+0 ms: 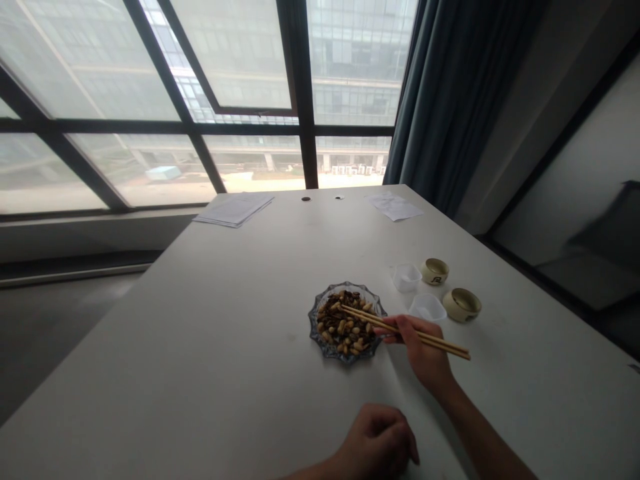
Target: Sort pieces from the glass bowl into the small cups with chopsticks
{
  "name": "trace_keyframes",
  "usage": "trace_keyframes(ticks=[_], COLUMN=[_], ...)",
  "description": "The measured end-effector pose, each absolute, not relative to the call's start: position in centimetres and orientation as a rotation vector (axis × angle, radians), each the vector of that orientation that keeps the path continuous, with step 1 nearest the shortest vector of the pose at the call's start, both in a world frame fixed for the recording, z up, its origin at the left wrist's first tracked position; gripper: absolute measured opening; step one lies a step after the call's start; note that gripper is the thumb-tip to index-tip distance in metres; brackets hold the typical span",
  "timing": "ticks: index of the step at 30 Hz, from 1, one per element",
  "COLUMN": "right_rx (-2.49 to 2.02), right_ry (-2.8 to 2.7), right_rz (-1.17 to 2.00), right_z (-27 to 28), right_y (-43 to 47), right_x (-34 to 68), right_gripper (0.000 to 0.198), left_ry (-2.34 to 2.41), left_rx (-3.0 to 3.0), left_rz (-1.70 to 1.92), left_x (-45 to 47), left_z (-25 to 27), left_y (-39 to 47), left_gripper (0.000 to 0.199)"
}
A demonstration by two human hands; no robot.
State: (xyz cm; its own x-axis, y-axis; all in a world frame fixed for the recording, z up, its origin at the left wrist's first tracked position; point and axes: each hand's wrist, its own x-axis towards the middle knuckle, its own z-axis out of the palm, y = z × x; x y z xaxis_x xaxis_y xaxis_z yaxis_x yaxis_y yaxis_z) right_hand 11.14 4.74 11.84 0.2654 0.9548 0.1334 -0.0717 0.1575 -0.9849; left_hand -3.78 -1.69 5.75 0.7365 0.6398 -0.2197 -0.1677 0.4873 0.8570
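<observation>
A pair of wooden chopsticks [410,332] is held in my right hand [423,350], fingers closed around the shafts. Their tips are at the heap of peanuts [345,327] mixed with dark seeds in a scalloped glass dish [345,358]. Whether the tips pinch a piece is too small to tell. Nearer to me, my left hand [377,440] rests on the table with its fingers curled in, and nothing shows in it.
Right of the dish stand two clear plastic containers [428,308] and two beige ceramic cups [462,305]. Papers [234,210] lie at the far left of the white table [200,340], and another sheet [395,205] at the far right. Windows and a dark curtain [440,100] lie beyond.
</observation>
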Motion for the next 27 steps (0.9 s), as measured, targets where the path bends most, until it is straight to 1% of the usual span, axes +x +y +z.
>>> trace_keyframes(ticks=[3, 6, 13, 15, 18, 23, 27], right_rx=[-1.135, -1.116, -1.106, -1.12, -1.157, -1.266, -1.359], right_ry=[-0.968, -0.925, -0.729, -0.668, -0.6, -0.558, -0.598], right_rz=[0.945, 0.868, 0.513, 0.414, 0.346, 0.342, 0.383], right_z=[12.1, 13.3, 16.3, 16.1, 14.8, 12.0, 11.1], right_y=[4.7, 4.2, 0.0, -1.3, -2.7, -3.0, -2.6], right_x=[11.8, 13.5, 21.3, 23.7, 26.4, 28.0, 27.7], right_gripper=[0.048, 0.045, 0.034, 0.037, 0.04, 0.044, 0.05], left_ry=[0.572, 0.581, 0.587, 0.589, 0.595, 0.603, 0.602], left_rx=[0.946, 0.951, 0.97, 0.969, 0.966, 0.973, 0.981], left_rz=[0.523, 0.52, 0.521, 0.528, 0.541, 0.558, 0.565], left_x=[-3.7, -3.7, -3.9, -4.0, -4.0, -4.0, -4.0], left_z=[5.7, 5.9, 6.2, 6.0, 5.6, 5.1, 5.1], left_y=[-1.7, -1.6, -1.6, -1.6, -1.7, -1.6, -1.6], left_gripper=[0.07, 0.07, 0.07, 0.069, 0.067, 0.069, 0.069])
